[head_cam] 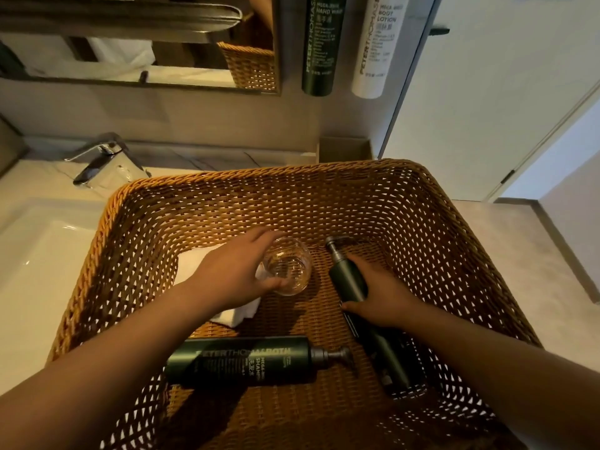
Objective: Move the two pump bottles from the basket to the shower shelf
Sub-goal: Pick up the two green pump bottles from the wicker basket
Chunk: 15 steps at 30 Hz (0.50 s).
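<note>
Two hands in wicker basket [207, 193] on pale counter [506, 254]: left hand [240, 274] around glass [287, 271], right hand [383, 303] around bottle [349, 280].

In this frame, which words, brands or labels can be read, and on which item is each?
"PETER THOMAS ROTH", "MEGA-RICH SHAMPOO" partly: lying green pump bottle in the basket.
"PETER THOMAS R...", "MEGA-RICH HAND WASH": dark wall bottle.
"PETER THOMAS R...", "MEGA-RICH BODY LOTION": white wall bottle.
Small print and Chinese characters on all three: too blurred.
Second pump bottle under the right hand: no readable text.
</note>
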{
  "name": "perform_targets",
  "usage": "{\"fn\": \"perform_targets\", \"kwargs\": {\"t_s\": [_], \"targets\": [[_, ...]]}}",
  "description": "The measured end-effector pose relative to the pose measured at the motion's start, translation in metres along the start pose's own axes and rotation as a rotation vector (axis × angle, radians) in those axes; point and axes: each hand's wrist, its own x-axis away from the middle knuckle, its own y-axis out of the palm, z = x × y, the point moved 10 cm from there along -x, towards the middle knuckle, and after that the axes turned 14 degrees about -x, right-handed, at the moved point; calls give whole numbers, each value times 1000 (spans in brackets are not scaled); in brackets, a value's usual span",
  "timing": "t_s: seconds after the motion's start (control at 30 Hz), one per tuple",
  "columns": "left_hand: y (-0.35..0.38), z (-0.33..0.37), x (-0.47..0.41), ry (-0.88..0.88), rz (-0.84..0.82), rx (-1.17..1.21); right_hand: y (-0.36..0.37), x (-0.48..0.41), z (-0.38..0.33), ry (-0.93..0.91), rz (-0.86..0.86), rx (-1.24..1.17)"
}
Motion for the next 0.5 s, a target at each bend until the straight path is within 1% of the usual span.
{"fn": "perform_targets", "kwargs": {"t_s": [0.17,0.33,0.5], "targets": [[-15,1,27,19,16,-53,-5,-1,-19,-110,56,-33],[-12,9,52,76,3,-58,-5,-1,-25,-82,37,-114],[11,38,63,251,-74,9,-7,1,-26,-92,58,-110]]}}
